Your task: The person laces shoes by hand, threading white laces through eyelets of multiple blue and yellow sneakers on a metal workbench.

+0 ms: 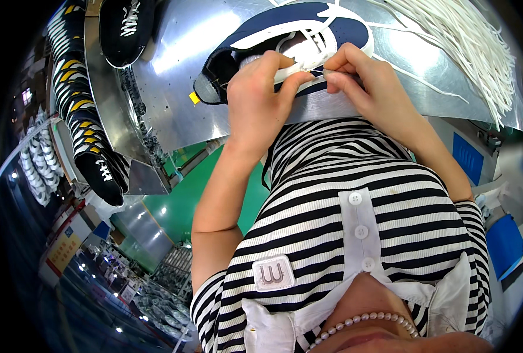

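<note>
A dark blue and white shoe upper [285,19] lies on its side on the metal table, its heel toward the left. A white shoelace [385,26] runs through part of its eyelets, and loose ends trail off to the right. My left hand [258,97] is closed, thumb and forefinger pinching the white eyelet edge of the upper. Close beside it, my right hand [373,85] is closed in a pinch at the same edge, on what looks like the lace's end. The fingers partly hide the eyelets there.
A thick bundle of white shoelaces [479,53] spreads over the table's right side. At the left stands a black shoe [126,32] with white laces. Past the metal ledge [105,112], a long row of laced shoes [76,100] hangs along the left. Green floor [185,200] shows below.
</note>
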Action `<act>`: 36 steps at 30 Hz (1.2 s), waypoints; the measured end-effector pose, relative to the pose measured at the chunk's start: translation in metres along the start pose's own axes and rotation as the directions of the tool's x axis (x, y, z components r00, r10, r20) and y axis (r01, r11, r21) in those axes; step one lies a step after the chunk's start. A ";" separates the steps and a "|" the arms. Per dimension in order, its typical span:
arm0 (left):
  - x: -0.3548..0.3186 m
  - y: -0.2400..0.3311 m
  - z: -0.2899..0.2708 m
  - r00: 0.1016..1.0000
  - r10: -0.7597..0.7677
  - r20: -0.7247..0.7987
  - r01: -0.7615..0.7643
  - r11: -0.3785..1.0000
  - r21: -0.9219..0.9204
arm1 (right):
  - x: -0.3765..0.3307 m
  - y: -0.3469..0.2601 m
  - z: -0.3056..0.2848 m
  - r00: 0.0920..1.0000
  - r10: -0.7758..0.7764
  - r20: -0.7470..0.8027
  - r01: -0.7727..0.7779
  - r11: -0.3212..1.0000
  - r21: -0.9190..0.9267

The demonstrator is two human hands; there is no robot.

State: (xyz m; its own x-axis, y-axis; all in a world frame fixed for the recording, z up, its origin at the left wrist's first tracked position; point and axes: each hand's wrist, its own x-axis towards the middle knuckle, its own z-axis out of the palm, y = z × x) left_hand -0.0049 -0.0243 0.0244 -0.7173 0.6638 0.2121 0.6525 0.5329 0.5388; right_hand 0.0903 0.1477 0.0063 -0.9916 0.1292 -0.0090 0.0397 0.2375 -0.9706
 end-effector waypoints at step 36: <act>-0.025 -0.015 0.015 0.897 0.408 -0.173 -0.430 0.896 -0.116 | 0.054 -0.042 -0.030 0.892 -0.302 0.337 0.383 0.900 -0.208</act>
State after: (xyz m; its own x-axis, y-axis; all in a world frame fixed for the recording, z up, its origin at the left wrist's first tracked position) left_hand 0.0069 -0.0408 -0.0015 -0.4193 0.7216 0.5509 0.8642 0.1313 0.4857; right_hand 0.0386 0.1733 0.0542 -0.9379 -0.2807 0.2040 -0.3186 0.4634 -0.8269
